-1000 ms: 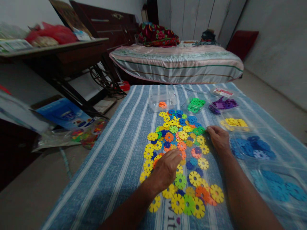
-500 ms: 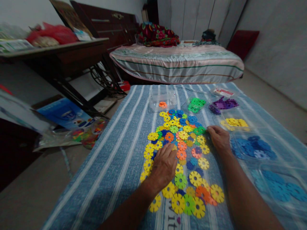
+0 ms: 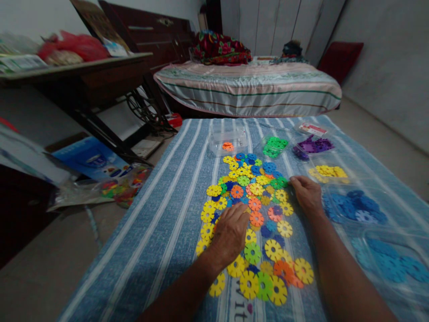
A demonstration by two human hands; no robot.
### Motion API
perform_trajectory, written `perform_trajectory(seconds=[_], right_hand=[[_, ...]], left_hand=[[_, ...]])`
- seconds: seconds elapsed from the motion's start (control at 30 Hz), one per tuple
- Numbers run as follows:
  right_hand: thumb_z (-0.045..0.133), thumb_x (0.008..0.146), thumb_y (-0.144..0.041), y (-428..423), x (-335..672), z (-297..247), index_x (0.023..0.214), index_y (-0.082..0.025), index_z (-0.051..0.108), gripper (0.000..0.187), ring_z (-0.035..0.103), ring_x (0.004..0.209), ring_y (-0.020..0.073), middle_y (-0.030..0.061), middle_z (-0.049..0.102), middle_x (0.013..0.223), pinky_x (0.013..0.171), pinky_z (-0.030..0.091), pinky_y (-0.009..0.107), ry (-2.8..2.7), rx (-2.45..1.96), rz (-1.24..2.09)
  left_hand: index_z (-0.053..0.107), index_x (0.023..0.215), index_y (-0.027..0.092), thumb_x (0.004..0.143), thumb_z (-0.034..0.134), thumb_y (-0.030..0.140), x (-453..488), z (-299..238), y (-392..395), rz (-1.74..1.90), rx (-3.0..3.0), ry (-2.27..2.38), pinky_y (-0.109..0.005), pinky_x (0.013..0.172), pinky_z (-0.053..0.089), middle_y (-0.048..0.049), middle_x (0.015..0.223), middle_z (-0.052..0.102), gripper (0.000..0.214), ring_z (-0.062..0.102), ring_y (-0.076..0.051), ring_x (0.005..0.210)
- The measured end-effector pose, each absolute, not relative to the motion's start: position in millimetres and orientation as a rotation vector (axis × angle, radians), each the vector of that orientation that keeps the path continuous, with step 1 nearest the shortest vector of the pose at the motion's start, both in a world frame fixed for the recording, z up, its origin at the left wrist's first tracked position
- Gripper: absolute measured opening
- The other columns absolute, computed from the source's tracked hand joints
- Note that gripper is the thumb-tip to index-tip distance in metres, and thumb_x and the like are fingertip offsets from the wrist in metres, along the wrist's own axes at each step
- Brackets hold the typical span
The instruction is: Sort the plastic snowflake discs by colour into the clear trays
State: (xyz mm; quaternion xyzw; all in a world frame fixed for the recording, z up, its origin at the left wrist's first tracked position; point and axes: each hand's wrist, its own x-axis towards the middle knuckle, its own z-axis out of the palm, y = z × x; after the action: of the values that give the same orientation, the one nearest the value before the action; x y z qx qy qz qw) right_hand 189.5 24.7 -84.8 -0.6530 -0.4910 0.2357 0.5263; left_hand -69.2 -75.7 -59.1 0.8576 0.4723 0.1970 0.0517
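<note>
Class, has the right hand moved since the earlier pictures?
No: judged against the striped cloth, the right hand stays put, beside the green notched disc.

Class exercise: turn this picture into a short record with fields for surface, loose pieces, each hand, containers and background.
Surface: striped blue-and-white cloth
Loose pieces: notched discs, many yellow, others orange, green, blue; some overlap
Left hand: over the discs, fingertips by a yellow disc; grip unclear
Right hand: at the discs' right edge, beside a green disc; contact unclear
Containers: clear tubs with orange, green, purple, yellow or blue pieces
Background: bed with a striped cover
</note>
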Motion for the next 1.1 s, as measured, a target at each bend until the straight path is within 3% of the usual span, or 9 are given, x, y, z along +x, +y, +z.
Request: perform_trajectory(seconds=[1.1], right_hand=[[0.062,0.073,-0.046,24.9,190.0,-85.6,0.071,-0.018,0.071,0.029,0.059,0.066,0.0196,0.0035,0.067,0.065,0.066,0.045,0.032,-1.160,-1.567,0.587]], left_hand=[[0.065,0.107,0.012,0.087,0.047,0.004,-70.3,-60.7,-75.5,0.692,2.665,1.351,-0.043,0.101,0.051,-0.0131,0.120,0.068,0.028,0.061,-0.026,0.117]])
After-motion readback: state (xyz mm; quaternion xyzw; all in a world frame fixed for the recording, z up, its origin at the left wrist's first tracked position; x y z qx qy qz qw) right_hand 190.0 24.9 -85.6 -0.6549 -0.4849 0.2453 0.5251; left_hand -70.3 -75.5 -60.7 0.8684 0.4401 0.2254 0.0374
